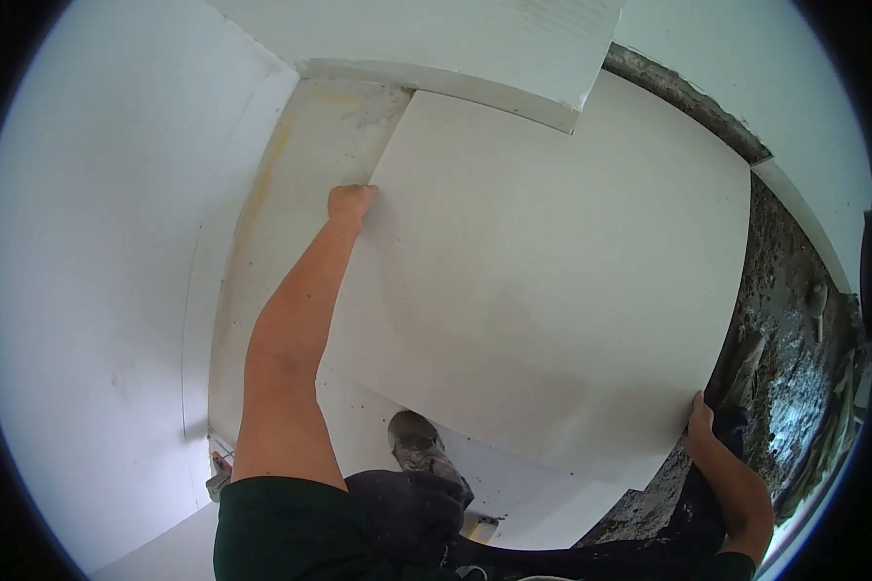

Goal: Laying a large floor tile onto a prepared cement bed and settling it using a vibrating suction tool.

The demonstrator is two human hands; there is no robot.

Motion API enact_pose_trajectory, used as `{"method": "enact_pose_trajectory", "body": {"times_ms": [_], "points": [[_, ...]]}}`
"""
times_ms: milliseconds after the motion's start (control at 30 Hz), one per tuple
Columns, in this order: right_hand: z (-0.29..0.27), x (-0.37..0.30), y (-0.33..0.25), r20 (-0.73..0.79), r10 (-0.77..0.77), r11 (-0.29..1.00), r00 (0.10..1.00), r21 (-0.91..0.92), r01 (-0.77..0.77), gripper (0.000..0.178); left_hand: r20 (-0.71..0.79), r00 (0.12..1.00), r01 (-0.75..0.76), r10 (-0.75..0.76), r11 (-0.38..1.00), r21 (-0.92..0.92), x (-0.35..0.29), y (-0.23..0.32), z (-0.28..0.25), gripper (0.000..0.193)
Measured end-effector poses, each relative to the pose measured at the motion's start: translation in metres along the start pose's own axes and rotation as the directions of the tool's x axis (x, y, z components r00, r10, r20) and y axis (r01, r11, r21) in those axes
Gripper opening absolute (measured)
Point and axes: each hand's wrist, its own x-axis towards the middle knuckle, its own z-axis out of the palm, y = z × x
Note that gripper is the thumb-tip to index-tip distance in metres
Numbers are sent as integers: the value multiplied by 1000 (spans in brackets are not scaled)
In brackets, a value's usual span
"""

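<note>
A large cream floor tile (552, 261) spreads over most of the middle of the head view. My left hand (352, 201) is closed around its left edge, toward the far corner. At the near right, my right hand (700, 418) grips the opposite edge, the fingers partly hidden by the tile. Its far side meets the foot of a white wall corner (562, 118). To its left lies a strip of pale tiled floor (310, 165), and the near edge rests above or on another pale tile (513, 474). I cannot tell whether the held tile lies flat or is slightly raised.
Bare, rough dark ground (785, 290) with debris runs along the right side. A smooth white wall (107, 242) rises on the left. My dusty boot (417, 441) stands on the pale tile near me. A narrow rough gap (688, 102) follows the far right wall.
</note>
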Motion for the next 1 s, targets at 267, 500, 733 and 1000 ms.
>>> {"method": "enact_pose_trajectory", "body": {"times_ms": [267,500,733,1000], "points": [[-4,-2,-2,-34,68,998,997,18,-67,66,10,999,-36,36,999,-10,-4,3,1,51],[-10,12,8,-20,16,999,1000,33,-16,64,-5,999,-37,38,993,108,-20,17,2,49],[-7,3,7,19,-9,998,1000,66,8,66,-34,994,-86,102,945,315,-28,25,4,54],[-6,14,12,38,24,997,999,73,-26,65,83,991,-135,108,871,473,-37,36,-2,57]]}}
